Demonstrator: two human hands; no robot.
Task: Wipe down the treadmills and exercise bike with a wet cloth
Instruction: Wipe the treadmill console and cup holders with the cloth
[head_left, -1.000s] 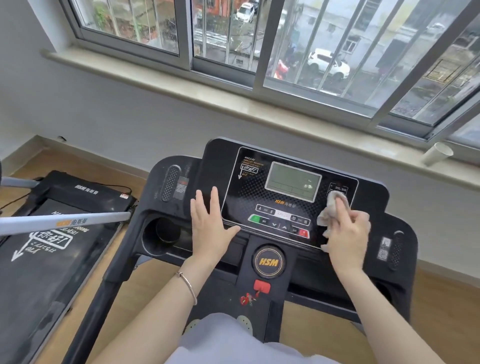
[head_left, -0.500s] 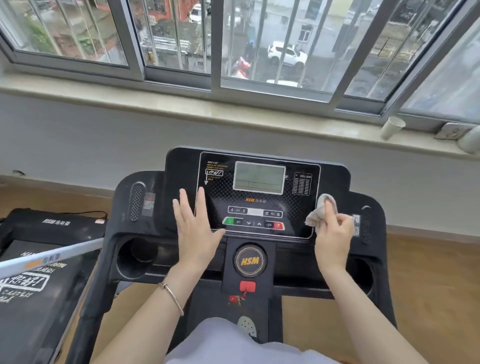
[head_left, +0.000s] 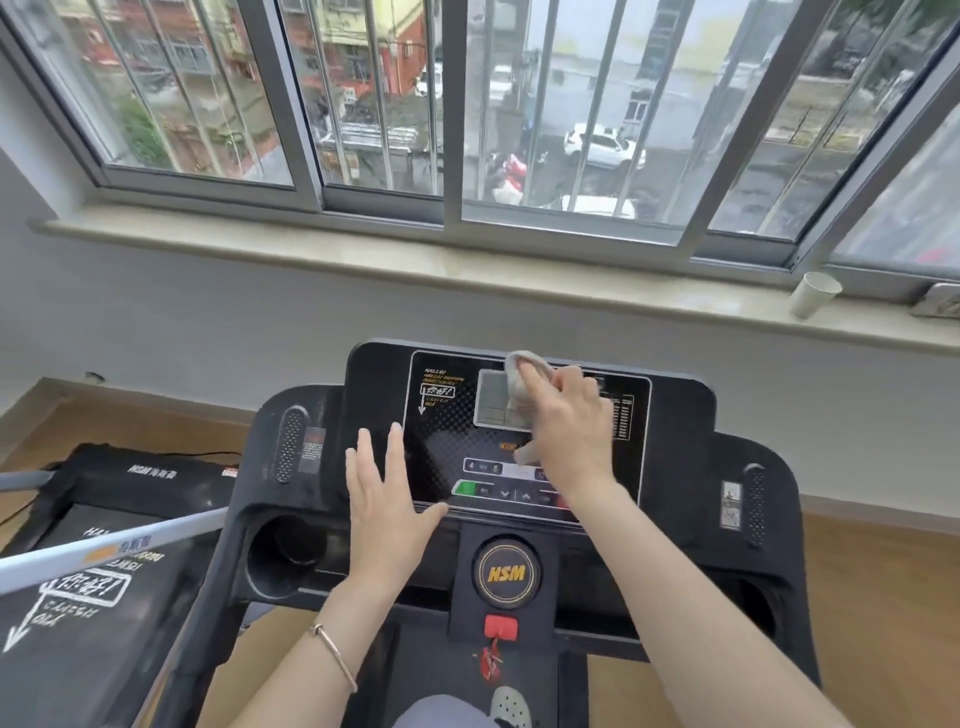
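A black treadmill console (head_left: 675, 415) with a grey display and button row stands in front of me below the window. My right hand (head_left: 571, 431) grips a crumpled grey-white cloth (head_left: 522, 384) and presses it onto the display near the console's top. My left hand (head_left: 387, 499) lies flat with straight fingers on the console's left side, beside the panel. A second, folded treadmill (head_left: 104, 571) lies on the floor at the left, with a white handrail (head_left: 114, 545) across it.
A window sill (head_left: 363, 260) runs along the wall behind the console, with a white paper cup (head_left: 813, 293) lying on it at the right. A cup holder (head_left: 288, 556) sits at the console's left. Wooden floor (head_left: 883, 597) shows on both sides.
My right hand has carried the cloth from the panel's right edge up and left onto the display. My left hand stays flat on the console. The view has tilted slightly.
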